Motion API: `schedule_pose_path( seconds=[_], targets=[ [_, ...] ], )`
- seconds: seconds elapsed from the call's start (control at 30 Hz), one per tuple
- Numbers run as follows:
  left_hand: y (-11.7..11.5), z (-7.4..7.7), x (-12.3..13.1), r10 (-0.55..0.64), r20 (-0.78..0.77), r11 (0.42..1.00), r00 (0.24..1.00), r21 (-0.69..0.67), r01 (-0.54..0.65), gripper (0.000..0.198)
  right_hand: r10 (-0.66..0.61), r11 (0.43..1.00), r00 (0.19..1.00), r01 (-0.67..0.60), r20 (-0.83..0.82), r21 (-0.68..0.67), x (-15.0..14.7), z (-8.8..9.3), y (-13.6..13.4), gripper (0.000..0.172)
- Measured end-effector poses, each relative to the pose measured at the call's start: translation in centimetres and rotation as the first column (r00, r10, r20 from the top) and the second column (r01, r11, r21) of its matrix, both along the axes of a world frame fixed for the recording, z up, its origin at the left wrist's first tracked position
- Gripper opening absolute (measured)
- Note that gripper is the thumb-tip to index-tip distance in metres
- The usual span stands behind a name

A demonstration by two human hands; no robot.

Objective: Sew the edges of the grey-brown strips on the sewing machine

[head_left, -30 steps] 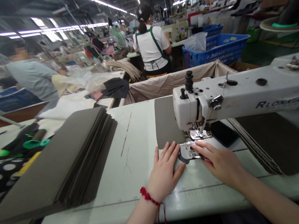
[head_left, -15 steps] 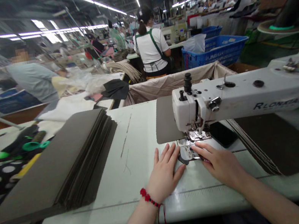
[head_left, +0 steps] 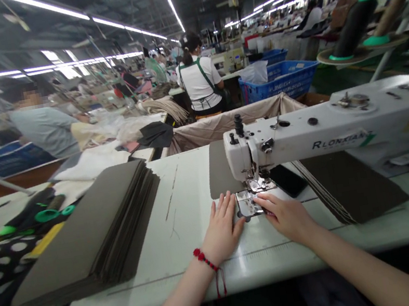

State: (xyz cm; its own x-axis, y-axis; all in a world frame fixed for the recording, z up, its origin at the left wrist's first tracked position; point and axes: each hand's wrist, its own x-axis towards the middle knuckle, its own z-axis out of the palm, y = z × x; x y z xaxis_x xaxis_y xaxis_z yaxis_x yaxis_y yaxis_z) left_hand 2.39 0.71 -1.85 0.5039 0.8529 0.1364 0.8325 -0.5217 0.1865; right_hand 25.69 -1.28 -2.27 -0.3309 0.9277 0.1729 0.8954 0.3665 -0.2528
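My left hand lies flat on the pale sewing table, fingers stretched out, just left of the metal needle plate. A red and black cord bracelet is on that wrist. On the right side of the plate rests my right hand, its index finger extended onto the metal and the other fingers curled under. A small dark thing shows beneath those fingers, too hidden to name. Behind the presser foot of the white sewing machine, a grey-brown panel lies flat, apart from my fingers.
A tall stack of grey-brown panels stands at left, a smaller pile at right under the machine arm. A black phone lies beside the needle. Thread cones, a blue crate and two co-workers are beyond.
The camera view has turned slightly right and up, showing more of the machine arm and thread cones. Both hands stay at the needle plate with little visible movement.
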Motion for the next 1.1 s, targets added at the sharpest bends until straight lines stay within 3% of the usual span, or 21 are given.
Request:
schedule_pose_path(
  seconds=[0.23, 0.4, 0.57, 0.7, 0.77, 0.87, 0.93, 1.0, 1.1],
  targets=[
    [5.8, 0.3, 1.8, 0.084, -0.033, 0.996, 0.996, 0.035, -0.083, 0.05, -0.008, 1.0, 1.0, 0.008, 0.003, 0.007, 0.1, 0.5, -0.3, 0.048],
    [6.0, 1.4, 2.7, 0.324, -0.041, 0.942, 0.945, 0.105, -0.318, 0.053, -0.017, 1.0, 1.0, 0.016, 0.026, 0.025, 0.2, 1.0, -0.8, 0.043],
    [0.9, 0.7, 2.3, 0.501, -0.074, 0.86, 0.862, 0.151, -0.487, 0.06, 0.017, 1.0, 0.999, -0.017, 0.03, 0.012, 0.3, 1.1, -1.2, 0.04],
    [-4.9, -0.4, 0.5, 0.525, -0.12, 0.848, 0.842, 0.15, -0.507, 0.082, 0.067, 0.998, 0.998, -0.067, 0.003, 0.007, 1.0, 1.3, -2.4, 0.041],
    [-7.9, -0.6, -0.9, 0.487, -0.155, 0.872, 0.86, 0.14, -0.469, 0.087, 0.085, 0.996, 0.996, -0.085, -0.007, 0.007, 1.6, 1.1, -3.9, 0.043],
    [-12.1, -0.8, -3.1, 0.385, -0.196, 0.923, 0.902, 0.111, -0.369, 0.069, 0.126, 0.992, 0.991, -0.124, -0.054, 0.032, 3.2, 0.0, -7.5, 0.047],
    [-14.5, -0.9, -4.3, 0.331, -0.206, 0.943, 0.921, 0.11, -0.314, 0.061, 0.171, 0.982, 0.967, -0.153, -0.186, 0.109, 4.7, -1.1, -10.4, 0.048],
    [-16.3, -1.2, -5.5, 0.299, -0.189, 0.952, 0.935, 0.124, -0.279, 0.068, 0.116, 0.985, 0.925, -0.06, -0.361, 0.163, 6.4, -2.3, -13.2, 0.043],
    [-17.4, -1.4, -7.0, 0.177, -0.128, 0.98, 0.976, 0.114, -0.162, 0.081, -0.109, 0.987, 0.833, 0.154, -0.542, 0.037, 8.4, -3.5, -16.6, 0.033]
  ],
)
